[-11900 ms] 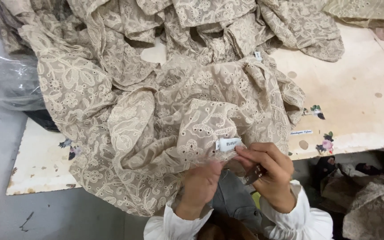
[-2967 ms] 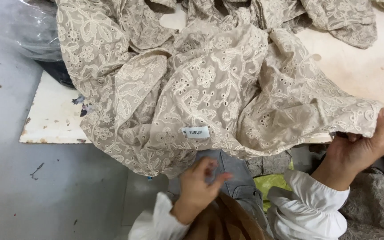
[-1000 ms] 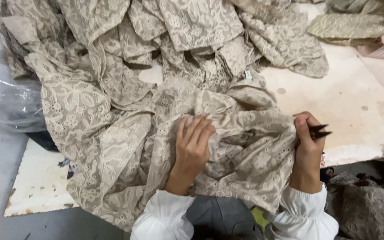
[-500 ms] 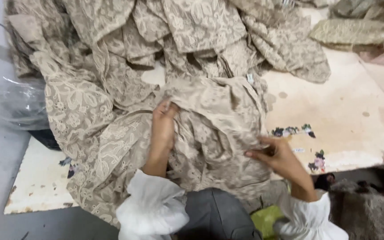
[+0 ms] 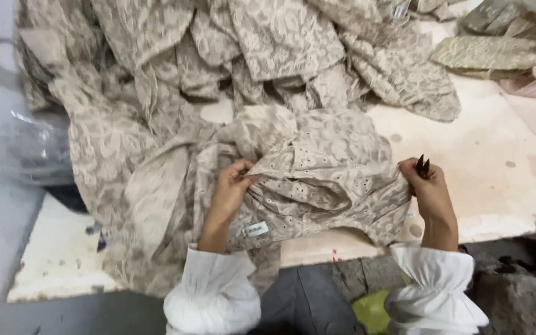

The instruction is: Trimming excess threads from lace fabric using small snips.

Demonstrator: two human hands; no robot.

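Note:
A beige lace garment [image 5: 324, 167] with eyelet embroidery lies spread over the near edge of a white worktable [image 5: 497, 167]. My left hand [image 5: 231, 186] pinches a fold of it at the left. My right hand [image 5: 426, 186] grips its right edge and also holds small dark snips [image 5: 422, 165], their tips pointing up. A small white label [image 5: 257, 229] shows on the cloth below my left hand. Both wrists wear white ruffled cuffs.
A big heap of the same beige lace fabric [image 5: 231, 56] covers the table's far and left side. More folded cloth [image 5: 497, 53] lies at the far right. Clear plastic wrap [image 5: 13, 149] sits at the left. Dark cloth [image 5: 516, 298] is below the table edge.
My hands have moved apart and stretched the garment out between them. The right hand went right to the cloth's edge, and the label has come into view again.

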